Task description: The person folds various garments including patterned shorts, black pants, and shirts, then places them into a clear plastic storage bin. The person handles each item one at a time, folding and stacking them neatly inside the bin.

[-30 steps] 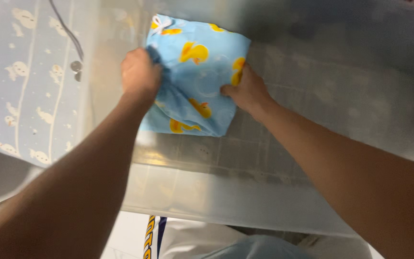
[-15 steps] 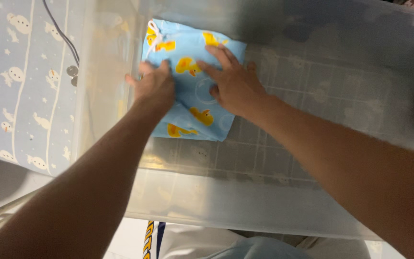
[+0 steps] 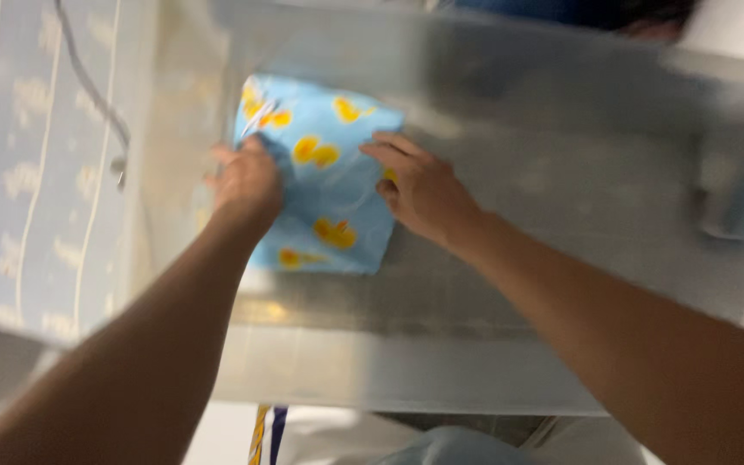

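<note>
Folded light-blue cloth with yellow ducks [image 3: 325, 185]: your left hand [image 3: 247, 185] and right hand [image 3: 424, 194] press flat, gripping nothing; uneven pressure could shift its folds.

No packages, labels, signs or screens in my view. Frame is motion-blurred, so small print or stickers would not resolve.

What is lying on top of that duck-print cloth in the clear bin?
Both hands press flat on the folded blue duck-print cloth: left hand, right hand. Whatever lies beneath the cloth is covered.
</note>
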